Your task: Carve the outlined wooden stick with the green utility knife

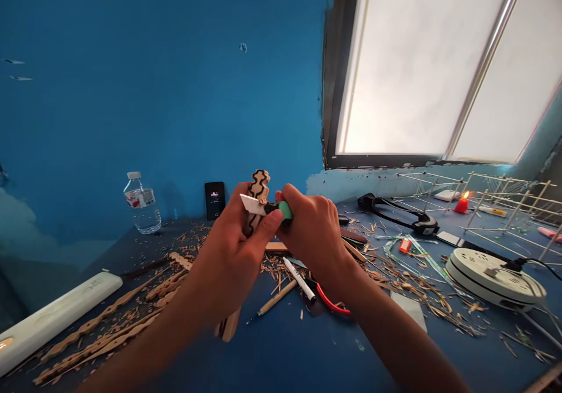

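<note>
My left hand point(232, 243) is closed around a wooden piece point(260, 183) whose face carries a black wavy outline. The wood stands roughly upright, its lower part partly covered by my fingers. Closed around the green handle of a craft knife point(285, 210) is my right hand point(316, 232). The knife's pale, broad blade point(252, 204) points left and lies across the wood. My left thumb presses near the base of the blade. Beneath my hands lie a white marker point(300, 279), a thin wooden stick point(277, 297) and a red curved handle point(331, 300).
Wavy wooden strips point(103, 323) and shavings cover the table's left side. A water bottle point(143, 205) and a phone point(215, 201) stand by the wall. To the right are a round power strip point(494, 279), a lit red candle point(462, 204) and a stick frame point(504, 205).
</note>
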The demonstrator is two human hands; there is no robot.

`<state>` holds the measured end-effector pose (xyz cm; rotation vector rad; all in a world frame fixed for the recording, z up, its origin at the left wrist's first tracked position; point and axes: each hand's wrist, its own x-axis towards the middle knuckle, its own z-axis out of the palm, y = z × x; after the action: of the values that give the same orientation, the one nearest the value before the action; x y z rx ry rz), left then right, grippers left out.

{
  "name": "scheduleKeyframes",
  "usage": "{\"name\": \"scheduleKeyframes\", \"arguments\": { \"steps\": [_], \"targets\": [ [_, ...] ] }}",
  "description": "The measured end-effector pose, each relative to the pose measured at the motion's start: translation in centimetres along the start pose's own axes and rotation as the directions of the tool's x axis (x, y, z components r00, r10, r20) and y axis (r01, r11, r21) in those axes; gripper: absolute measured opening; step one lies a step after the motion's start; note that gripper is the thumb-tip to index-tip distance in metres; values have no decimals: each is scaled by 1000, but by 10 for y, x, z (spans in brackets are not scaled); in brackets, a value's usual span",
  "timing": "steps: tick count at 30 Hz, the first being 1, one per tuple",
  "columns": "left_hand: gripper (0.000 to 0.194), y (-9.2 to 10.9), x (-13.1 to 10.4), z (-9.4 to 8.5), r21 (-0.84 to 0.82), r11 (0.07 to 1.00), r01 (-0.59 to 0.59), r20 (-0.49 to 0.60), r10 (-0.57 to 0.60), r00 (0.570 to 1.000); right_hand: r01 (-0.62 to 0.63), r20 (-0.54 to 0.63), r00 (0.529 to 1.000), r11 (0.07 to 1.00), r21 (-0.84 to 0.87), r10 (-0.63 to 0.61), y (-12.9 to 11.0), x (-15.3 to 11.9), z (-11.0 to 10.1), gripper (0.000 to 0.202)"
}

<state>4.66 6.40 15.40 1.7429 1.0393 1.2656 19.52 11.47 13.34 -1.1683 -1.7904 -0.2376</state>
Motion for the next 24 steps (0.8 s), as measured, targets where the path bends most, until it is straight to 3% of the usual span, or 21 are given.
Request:
{"name": "scheduleKeyframes", "arguments": {
  "steps": [4, 6, 9, 12, 17, 21, 24],
  "targets": [
    [22, -2, 5, 0, -138, 988, 76, 61, -68, 996, 5, 2, 1000, 999, 47, -5, 1, 3, 3, 15],
    [25, 2, 7, -4, -131, 990, 50, 55, -43, 998, 78, 72, 994, 988, 132, -88, 5, 6, -2, 15],
    [44, 8, 6, -11, -82, 996, 19, 28, -17, 999, 199, 212, 938, 926, 321, -275, 13, 10, -17, 21],
    [56, 15, 0, -17, 45, 999, 30, -30, -28, 999, 204, 255, 894, 842, 499, -368, 18, 10, -33, 18],
    [59, 26, -12, -16, 427, 904, -7, -124, 67, 990, 19, 321, 862, 658, 752, -392, 20, 7, -43, 25],
    [60, 22, -17, -15, 571, 821, -17, -152, 126, 980, 8, 395, 808, 677, 736, -438, 20, 7, -33, 18],
    [63, 12, -14, -19, 668, 744, -7, -164, 156, 974, 32, 385, 807, 684, 729, -448, 18, 6, -27, 10]
  ]
}}
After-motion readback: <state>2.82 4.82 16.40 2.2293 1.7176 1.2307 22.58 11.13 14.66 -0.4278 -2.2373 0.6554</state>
